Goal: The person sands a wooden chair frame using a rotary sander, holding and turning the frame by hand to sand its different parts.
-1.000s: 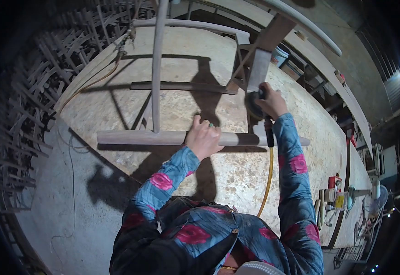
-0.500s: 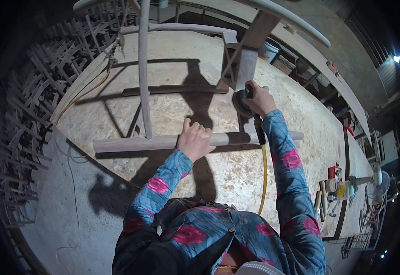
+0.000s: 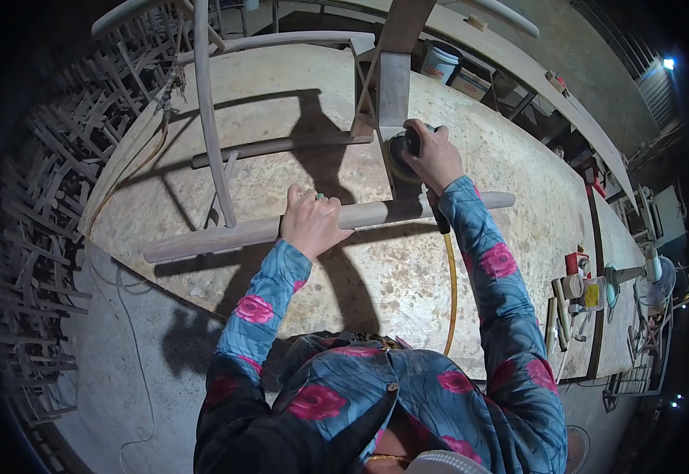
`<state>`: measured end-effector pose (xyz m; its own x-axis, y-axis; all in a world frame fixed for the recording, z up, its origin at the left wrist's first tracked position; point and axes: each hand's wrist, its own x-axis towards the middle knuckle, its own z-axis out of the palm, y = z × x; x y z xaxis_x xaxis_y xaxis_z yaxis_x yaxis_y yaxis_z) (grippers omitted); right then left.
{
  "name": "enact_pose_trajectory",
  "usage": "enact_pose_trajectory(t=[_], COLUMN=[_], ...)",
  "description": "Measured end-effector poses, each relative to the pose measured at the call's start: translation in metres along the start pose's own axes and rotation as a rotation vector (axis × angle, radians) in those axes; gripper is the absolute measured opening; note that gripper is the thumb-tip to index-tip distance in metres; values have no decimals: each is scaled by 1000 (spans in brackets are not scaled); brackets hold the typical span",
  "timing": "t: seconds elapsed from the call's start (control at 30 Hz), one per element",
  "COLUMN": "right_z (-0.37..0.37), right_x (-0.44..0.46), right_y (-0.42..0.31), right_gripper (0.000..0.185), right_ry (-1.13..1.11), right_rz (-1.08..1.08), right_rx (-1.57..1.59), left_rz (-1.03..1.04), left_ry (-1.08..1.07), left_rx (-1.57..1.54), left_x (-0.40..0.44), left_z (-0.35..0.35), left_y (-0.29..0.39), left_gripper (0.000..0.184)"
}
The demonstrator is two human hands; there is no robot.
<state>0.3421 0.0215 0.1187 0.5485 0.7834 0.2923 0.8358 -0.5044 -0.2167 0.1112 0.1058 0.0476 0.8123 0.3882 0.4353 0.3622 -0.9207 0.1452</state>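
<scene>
Left hand [image 3: 310, 225] over rail [image 3: 238, 236], fingertips hidden; can't tell if clamped. Right hand [image 3: 435, 159]: fingers clamped round sander [image 3: 399, 160], underside hidden beneath them. Rail slants more in view than earlier.

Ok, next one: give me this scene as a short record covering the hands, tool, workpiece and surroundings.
Left hand: holding the near rail
Right hand: holding a dark round sander
Tool position: beside the lower end of a flat board; contact unclear
Hose: yellow, running from the sander toward the body
Workpiece: wooden frame, on the worktable
Background: white bucket beyond; piled wooden parts at image left
</scene>
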Motion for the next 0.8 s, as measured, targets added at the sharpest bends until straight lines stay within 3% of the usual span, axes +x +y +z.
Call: enact_pose_trajectory(t=[0.07, 0.53, 0.8], right_z=[-5, -14, -17], right_x=[-9, -28, -21], right_y=[-4, -26, 9], right_gripper=[46, 49, 45], right_ry=[3, -35, 65], right_rz=[-14, -67, 8], right_rx=[10, 19, -13], left_rz=[-9, -14, -8], left_ry=[-73, -59, -35], left_rx=[16, -7, -29], left_x=[2, 6, 9], left_z=[-4, -6, -7], left_y=[0, 2, -2], left_gripper=[35, 39, 42])
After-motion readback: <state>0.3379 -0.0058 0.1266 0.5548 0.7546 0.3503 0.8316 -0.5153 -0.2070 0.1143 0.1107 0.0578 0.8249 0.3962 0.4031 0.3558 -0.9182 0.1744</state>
